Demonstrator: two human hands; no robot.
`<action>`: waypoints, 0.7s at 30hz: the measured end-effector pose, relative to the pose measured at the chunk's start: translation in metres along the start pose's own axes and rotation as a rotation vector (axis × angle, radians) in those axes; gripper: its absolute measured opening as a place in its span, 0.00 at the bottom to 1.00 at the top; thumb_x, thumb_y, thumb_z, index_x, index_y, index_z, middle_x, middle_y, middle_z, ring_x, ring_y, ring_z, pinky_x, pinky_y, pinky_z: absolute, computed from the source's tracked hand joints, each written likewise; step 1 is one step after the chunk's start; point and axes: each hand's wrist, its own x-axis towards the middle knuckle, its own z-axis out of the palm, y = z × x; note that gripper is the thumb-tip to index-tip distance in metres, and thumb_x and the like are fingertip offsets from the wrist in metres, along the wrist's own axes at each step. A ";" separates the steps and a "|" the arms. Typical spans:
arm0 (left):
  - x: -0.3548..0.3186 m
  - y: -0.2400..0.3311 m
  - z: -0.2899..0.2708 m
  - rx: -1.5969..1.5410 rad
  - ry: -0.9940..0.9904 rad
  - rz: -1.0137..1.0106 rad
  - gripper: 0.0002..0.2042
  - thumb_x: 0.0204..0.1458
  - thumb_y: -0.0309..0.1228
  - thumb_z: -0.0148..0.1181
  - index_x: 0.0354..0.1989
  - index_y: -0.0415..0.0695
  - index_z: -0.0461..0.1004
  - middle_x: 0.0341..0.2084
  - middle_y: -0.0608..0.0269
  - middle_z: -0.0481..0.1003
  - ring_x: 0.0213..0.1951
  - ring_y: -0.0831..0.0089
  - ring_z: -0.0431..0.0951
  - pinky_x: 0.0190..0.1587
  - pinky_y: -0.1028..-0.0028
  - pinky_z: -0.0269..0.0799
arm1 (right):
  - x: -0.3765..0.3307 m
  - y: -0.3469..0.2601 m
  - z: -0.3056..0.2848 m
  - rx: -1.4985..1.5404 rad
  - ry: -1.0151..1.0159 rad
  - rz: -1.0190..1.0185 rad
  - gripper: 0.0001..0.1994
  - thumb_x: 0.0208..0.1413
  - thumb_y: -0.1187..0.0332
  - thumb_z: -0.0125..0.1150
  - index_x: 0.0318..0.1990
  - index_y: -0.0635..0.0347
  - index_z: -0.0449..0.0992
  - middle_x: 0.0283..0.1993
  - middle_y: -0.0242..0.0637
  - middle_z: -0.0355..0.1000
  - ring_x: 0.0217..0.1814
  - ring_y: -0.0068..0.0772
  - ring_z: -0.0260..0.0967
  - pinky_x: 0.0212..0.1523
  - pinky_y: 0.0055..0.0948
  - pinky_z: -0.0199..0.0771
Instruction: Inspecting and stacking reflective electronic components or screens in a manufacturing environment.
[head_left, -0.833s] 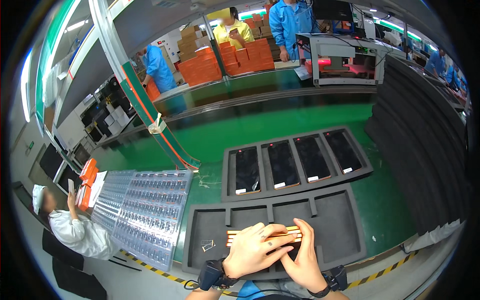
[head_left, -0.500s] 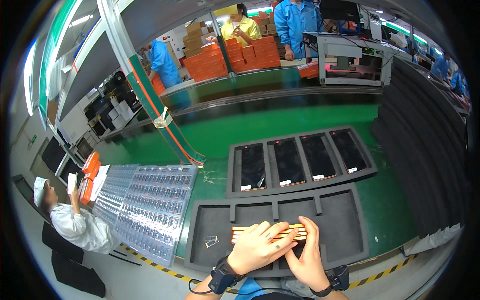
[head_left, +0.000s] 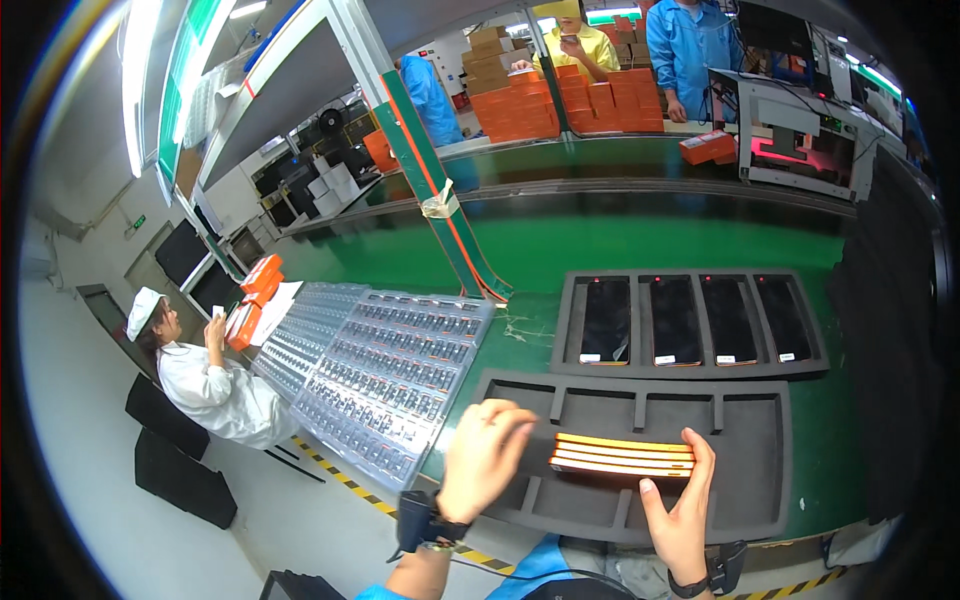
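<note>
Over the empty foam tray (head_left: 760, 500), right hand (head_left: 680, 510) grips the orange-edged stack (head_left: 622, 455).
Left hand (head_left: 485, 455) hangs loose, holding nothing; best kept level, edges squared.

Orange-edged dark slabs (head_left: 621, 455) lie on a dark grey foam tray (head_left: 745, 480) over a green bench (head_left: 620, 245).

1. Orange boxes (head_left: 560, 105) stacked in rows beyond the green belt, brown cartons (head_left: 490, 50) behind them.
2. One orange box (head_left: 707, 147) lies alone near the right-hand machine.
3. Orange packs (head_left: 252, 300) piled at the left (beside a seated person).
4. Dark monitor (head_left: 775, 25) top right.
</note>
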 end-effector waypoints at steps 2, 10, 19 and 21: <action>-0.008 -0.024 -0.010 0.092 -0.141 -0.054 0.08 0.51 0.27 0.68 0.39 0.45 0.80 0.38 0.60 0.76 0.42 0.58 0.77 0.45 0.64 0.72 | 0.000 0.000 0.000 -0.003 0.002 0.002 0.35 0.54 0.72 0.63 0.69 0.65 0.55 0.68 0.49 0.56 0.71 0.46 0.55 0.71 0.40 0.53; -0.027 -0.045 -0.003 0.014 -0.368 -0.230 0.12 0.50 0.33 0.71 0.39 0.44 0.76 0.37 0.62 0.73 0.35 0.66 0.77 0.40 0.68 0.74 | 0.001 -0.002 -0.001 -0.034 0.000 -0.015 0.34 0.54 0.71 0.63 0.68 0.64 0.57 0.67 0.50 0.56 0.70 0.46 0.56 0.71 0.39 0.53; -0.012 -0.014 -0.011 -0.361 -0.128 -0.399 0.08 0.53 0.21 0.68 0.40 0.36 0.76 0.29 0.60 0.81 0.32 0.77 0.83 0.35 0.77 0.76 | 0.003 -0.004 -0.003 -0.009 -0.007 -0.025 0.33 0.54 0.71 0.64 0.67 0.65 0.58 0.66 0.50 0.56 0.69 0.47 0.57 0.69 0.39 0.56; -0.006 0.016 0.002 -0.572 0.011 -0.425 0.10 0.54 0.18 0.66 0.43 0.35 0.76 0.31 0.60 0.82 0.34 0.76 0.83 0.40 0.78 0.78 | 0.004 -0.003 -0.003 -0.028 -0.004 -0.045 0.34 0.53 0.72 0.65 0.67 0.65 0.58 0.66 0.51 0.56 0.69 0.49 0.57 0.70 0.41 0.56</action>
